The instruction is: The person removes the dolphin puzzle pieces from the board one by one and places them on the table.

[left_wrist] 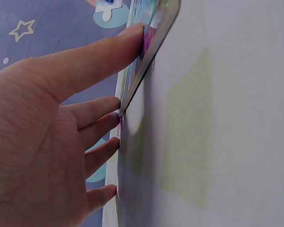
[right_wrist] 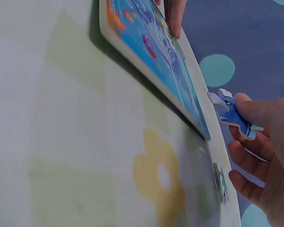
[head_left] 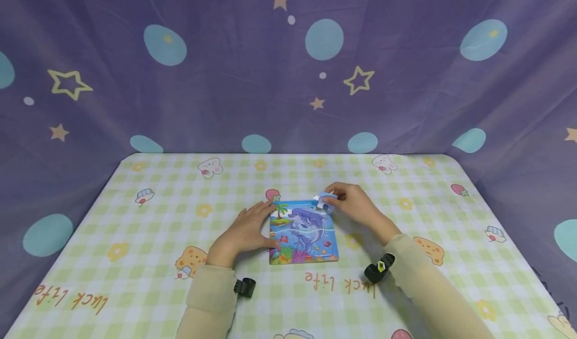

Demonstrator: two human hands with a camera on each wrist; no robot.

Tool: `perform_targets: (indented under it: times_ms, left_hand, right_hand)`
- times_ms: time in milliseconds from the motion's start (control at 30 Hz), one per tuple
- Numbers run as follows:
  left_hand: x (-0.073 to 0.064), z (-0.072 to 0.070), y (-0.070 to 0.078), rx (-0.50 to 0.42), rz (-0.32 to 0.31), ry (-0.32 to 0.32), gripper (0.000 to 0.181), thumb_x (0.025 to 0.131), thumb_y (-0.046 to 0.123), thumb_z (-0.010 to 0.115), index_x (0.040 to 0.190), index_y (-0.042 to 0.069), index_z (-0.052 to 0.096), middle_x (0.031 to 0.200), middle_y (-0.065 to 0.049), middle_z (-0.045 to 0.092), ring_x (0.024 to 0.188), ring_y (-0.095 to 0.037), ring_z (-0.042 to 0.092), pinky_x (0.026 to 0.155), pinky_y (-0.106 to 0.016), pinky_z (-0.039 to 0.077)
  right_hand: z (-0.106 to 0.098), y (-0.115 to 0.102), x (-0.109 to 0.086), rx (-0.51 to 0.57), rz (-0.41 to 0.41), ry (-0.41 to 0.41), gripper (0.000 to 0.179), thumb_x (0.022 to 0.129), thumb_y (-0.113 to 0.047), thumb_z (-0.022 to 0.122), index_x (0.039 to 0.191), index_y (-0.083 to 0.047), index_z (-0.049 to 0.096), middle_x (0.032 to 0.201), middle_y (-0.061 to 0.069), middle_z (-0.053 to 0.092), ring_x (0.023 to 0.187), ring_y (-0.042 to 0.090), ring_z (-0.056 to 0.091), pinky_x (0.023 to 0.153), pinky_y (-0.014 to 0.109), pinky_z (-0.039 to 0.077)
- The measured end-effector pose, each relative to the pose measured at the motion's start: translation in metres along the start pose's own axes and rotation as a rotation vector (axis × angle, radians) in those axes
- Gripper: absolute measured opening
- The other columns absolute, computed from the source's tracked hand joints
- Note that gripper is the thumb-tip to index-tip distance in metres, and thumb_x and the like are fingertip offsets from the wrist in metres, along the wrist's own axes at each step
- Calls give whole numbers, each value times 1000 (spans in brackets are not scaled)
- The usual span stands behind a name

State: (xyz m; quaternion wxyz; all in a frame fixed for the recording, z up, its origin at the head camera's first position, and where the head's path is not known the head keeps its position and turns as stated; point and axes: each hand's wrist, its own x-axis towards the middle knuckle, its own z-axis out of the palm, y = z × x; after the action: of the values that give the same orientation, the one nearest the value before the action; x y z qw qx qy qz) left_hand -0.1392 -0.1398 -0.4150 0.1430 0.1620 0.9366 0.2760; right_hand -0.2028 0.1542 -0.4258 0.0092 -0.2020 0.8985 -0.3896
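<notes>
The words "luck life" (head_left: 72,298) stand upside down in orange-brown letters on the checked tablecloth (head_left: 149,264), at the lower left of the head view. The same two words, a second "luck life" (head_left: 340,283), stand upside down right of the lower centre. Dark marks (head_left: 547,283) at the lower right cannot be read.

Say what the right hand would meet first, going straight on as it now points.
Probably the puzzle, at its far right corner, with the piece that the right hand pinches. Depth is unclear; it may pass above.
</notes>
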Motion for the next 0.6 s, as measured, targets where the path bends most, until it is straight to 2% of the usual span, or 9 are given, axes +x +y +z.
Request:
perform_targets:
  times_ms: [167,367,600]
  left_hand:
    - [1,0,-1,7,-6,-1,98,73,39,87,151,4,39,162,-12,25,148,-35,20,119,-59,9]
    - [0,-1,0,0,-10,-2,98,73,39,86,151,3,38,162,-13,25,148,-35,19,119,-59,9]
    - [0,1,0,-6,-4,-5,96,75,36,85,152,4,38,162,-12,25,149,-34,19,119,-59,8]
  right_hand:
    - [-5,4,-3,-1,12,42,19,90,-23,75,103,-10,73,80,-1,66,68,13,54,66,32,48]
    - [-11,12,-7,24,66,107,23,89,-23,76,105,-7,73,81,0,70,71,15,61,67,33,52]
    - [-19,23,-12,17,100,146,24,88,-23,78,105,-7,73,84,5,70,76,18,62,70,35,52]
